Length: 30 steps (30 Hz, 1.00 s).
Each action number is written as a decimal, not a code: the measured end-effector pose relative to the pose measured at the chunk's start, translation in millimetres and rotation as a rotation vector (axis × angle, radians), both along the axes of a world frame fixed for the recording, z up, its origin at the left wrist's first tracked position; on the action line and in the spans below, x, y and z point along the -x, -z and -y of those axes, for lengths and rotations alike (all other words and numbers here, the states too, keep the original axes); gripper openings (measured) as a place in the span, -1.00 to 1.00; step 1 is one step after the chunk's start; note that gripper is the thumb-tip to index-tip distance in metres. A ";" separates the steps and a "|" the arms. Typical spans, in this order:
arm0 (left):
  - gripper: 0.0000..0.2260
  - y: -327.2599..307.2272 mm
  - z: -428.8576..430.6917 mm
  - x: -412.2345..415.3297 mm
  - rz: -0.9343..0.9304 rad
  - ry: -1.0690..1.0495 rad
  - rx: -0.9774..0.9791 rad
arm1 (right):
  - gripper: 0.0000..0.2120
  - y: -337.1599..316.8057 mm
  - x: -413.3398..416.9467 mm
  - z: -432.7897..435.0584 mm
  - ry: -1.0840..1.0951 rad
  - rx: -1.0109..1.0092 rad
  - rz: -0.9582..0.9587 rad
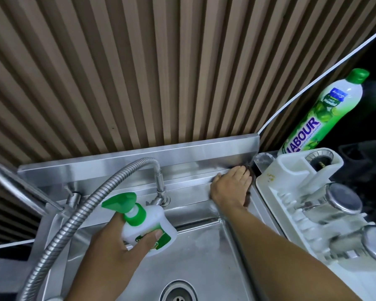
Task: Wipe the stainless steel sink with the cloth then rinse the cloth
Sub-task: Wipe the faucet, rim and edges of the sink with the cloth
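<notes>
— What is the right hand doing?
— The right hand [231, 187] lies flat with its fingers straight and together. It presses the cloth [247, 199] onto the back ledge of the sink [204, 253], in the far right corner against the steel upstand.
— How much of the cloth shows?
— Only dark brown edges past the fingertips and beside the palm. The rest is under the hand, so I cannot tell how it is folded.
— And the left hand?
— The left hand [117, 242] grips a white spray bottle [148, 224] with a green trigger head, thumb curled across its label. It holds the bottle over the basin's left side, just in front of the tap [161, 187].
— Around them?
— A flexible metal hose [74, 216] arcs from the lower left up to the tap. The drain [178, 293] sits at the bottom edge. Just right of the sink stands a white dish rack [276, 194] holding shiny metal pieces [343, 198]. A green-capped dish soap bottle [319, 114] stands behind the rack, and a slatted wall [139, 72] runs behind everything.
</notes>
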State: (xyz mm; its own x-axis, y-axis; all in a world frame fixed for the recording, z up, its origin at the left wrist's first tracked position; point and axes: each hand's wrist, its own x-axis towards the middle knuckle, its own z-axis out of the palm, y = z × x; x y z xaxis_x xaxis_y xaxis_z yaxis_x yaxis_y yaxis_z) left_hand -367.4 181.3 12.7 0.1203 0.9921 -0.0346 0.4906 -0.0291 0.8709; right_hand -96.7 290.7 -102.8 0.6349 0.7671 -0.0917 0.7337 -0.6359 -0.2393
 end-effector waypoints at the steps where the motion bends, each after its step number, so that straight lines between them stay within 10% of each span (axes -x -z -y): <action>1: -0.67 -1.3 -0.1 -0.1 0.000 -0.004 -0.007 | -0.33 4.6 9.3 3.6 -0.040 -0.033 -0.007; 12: -0.31 -8.0 2.0 -3.4 0.010 -0.021 -0.027 | -0.46 24.9 83.8 22.0 -0.315 -0.293 0.119; 24: -0.71 -0.5 3.1 1.0 -0.009 0.005 -0.001 | -0.79 33.3 70.7 29.2 -0.973 -0.622 -0.056; 30: -0.71 2.9 0.9 8.7 -0.017 0.004 0.028 | -0.63 40.0 38.4 52.3 -0.571 -0.575 0.083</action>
State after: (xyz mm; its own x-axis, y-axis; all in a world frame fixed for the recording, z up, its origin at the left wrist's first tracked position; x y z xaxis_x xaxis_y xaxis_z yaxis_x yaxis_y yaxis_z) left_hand -376.1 180.3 9.8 0.1233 0.9903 -0.0646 0.5052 -0.0066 0.8630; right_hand -135.1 238.4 -142.8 0.1193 0.8874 0.4452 0.9373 0.0473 -0.3454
